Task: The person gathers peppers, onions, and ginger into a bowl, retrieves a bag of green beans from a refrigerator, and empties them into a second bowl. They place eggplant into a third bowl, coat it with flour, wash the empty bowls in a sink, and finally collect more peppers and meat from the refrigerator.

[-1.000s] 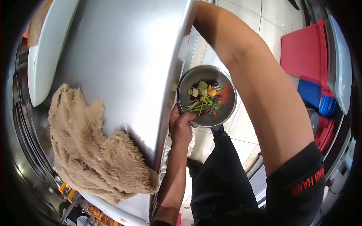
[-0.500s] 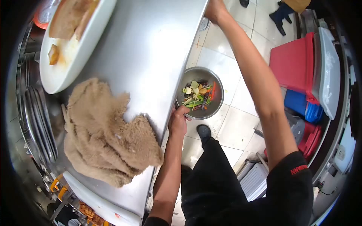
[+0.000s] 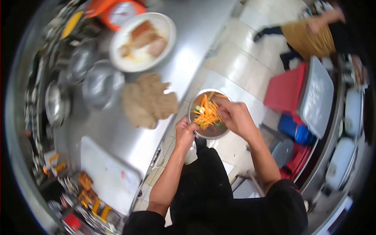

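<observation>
My left hand (image 3: 184, 133) grips the rim of a round metal bowl (image 3: 211, 135), its thumb over the edge. Orange carrot strips (image 3: 207, 113) lie on top inside, with some green and pale pieces showing among them. My right hand (image 3: 237, 119) is over the bowl's right side, fingers curled down towards the strips. It is somewhat blurred, and whatever its fingertips pinch is hidden. The bowl is held beside the steel counter's edge, above the floor.
On the steel counter (image 3: 188, 58) lie a brown cloth (image 3: 149, 102), a white plate with meat (image 3: 168, 51), an orange scale (image 3: 117, 15), metal bowls (image 3: 102, 84) and a white board (image 3: 105, 172). A person (image 3: 309, 37) is at the upper right, beyond a red bin (image 3: 284, 86).
My right hand has come back from the counter's far end to the bowl. Carrot strips now cover the other vegetables. The view has shifted, showing more of the counter.
</observation>
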Demonstrator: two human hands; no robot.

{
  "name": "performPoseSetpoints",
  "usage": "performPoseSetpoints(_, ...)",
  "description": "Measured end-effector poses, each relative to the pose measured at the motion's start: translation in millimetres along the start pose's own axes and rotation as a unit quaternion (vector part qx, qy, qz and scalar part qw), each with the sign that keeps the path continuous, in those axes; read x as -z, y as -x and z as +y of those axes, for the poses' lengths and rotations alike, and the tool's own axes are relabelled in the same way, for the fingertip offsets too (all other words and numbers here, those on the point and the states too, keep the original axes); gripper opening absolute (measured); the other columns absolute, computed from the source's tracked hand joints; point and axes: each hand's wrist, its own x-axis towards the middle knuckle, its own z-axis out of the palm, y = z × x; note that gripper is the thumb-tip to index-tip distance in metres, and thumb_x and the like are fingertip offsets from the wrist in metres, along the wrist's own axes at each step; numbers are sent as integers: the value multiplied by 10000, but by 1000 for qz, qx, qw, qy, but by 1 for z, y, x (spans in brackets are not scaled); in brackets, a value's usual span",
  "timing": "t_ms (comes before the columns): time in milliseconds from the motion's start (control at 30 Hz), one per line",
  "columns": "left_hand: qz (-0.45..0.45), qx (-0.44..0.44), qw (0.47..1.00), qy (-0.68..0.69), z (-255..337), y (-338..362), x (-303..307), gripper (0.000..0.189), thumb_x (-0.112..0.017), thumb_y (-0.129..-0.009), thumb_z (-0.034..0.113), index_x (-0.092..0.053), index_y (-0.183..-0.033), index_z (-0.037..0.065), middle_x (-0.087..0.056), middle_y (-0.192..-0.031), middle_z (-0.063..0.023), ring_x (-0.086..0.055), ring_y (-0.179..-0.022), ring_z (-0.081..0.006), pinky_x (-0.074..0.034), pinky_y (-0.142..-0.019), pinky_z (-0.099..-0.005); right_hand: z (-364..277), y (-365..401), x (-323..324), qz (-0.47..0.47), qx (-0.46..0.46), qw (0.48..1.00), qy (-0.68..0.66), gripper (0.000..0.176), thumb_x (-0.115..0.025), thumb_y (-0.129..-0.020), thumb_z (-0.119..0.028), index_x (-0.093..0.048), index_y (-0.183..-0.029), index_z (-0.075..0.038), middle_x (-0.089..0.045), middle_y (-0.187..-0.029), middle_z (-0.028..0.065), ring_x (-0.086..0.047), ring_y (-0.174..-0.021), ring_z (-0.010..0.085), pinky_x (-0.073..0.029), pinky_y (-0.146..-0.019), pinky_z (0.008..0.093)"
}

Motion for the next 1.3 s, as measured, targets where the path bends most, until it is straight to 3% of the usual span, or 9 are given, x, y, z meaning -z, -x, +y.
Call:
performPoseSetpoints(167,38,-93,995,20,54,66,47,118,-549,-653,-45,-545,-745,28,-568,-639,-21,-461,-443,-64,-383,-388,-200,-81,16,-36,9,180,983,23,68,-667,-653,-9,-600,-655,-20,-602,-701,79,-576,-640,214,-453,-556,280)
performPoseSetpoints(333,181,-197,960,78,88,125,134,195,-527,-639,-73,-562,-819,-5,-594,-660,-65,-528,-465,-110,-409,-372,-226,-131,-18,-102,110,313,936,-113,160,-703,-643,-50,-595,-761,-37,-566,-994,161,-539,-933,278,-443,-764,363)
performPoseSetpoints(433,277,-222,926,127,116,176,191,221,-513,-641,-66,-550,-854,-20,-589,-647,-84,-508,-419,-131,-413,-345,-241,-132,-50,-152,168,254,952,25,271,-696,-662,-156,-598,-905,-91,-527,-1088,162,-470,-1041,326,-388,-865,423)
performPoseSetpoints(500,330,-257,899,132,116,205,237,236,-510,-647,-53,-535,-880,-27,-587,-648,-94,-495,-396,-139,-411,-330,-246,-130,-56,-184,239,223,880,344,391,-711,-638,-195,-565,-991,-109,-478,-1138,182,-405,-1066,370,-345,-889,454)
performPoseSetpoints(600,416,-287,850,151,111,248,289,206,-499,-650,-50,-495,-854,-21,-565,-649,-102,-487,-395,-151,-397,-325,-249,-124,-70,-199,177,175,938,243,448,-741,-587,-236,-562,-977,-110,-437,-1153,195,-405,-1023,393,-358,-859,461)
performPoseSetpoints(800,465,-329,793,217,107,294,320,165,-476,-659,-52,-496,-822,-36,-565,-670,-122,-485,-400,-163,-388,-329,-246,-176,-31,-260,44,355,932,-55,364,-677,-610,-155,-559,-947,-80,-513,-1021,168,-446,-1012,334,-384,-830,455)
performPoseSetpoints(933,479,-300,795,222,99,273,325,158,-477,-668,-53,-495,-825,-35,-561,-668,-120,-476,-382,-165,-401,-326,-245,-219,4,-342,-149,410,871,225,470,-682,-596,-170,-599,-1058,-153,-471,-1159,111,-418,-1095,363,-411,-880,466)
performPoseSetpoints(1133,387,-252,860,219,85,209,314,111,-489,-684,-33,-482,-793,-15,-534,-680,-104,-492,-411,-165,-428,-345,-258,-199,9,-254,-328,424,785,310,511,-749,-522,-188,-638,-1021,-199,-451,-1221,76,-423,-1111,359,-428,-887,432)
performPoseSetpoints(1300,316,-205,909,178,89,150,262,168,-512,-698,-34,-536,-862,-62,-588,-722,-136,-540,-466,-183,-447,-346,-287,-141,-52,-147,-42,336,865,371,492,-734,-496,-170,-645,-980,-180,-518,-1064,90,-483,-942,333,-473,-747,436)
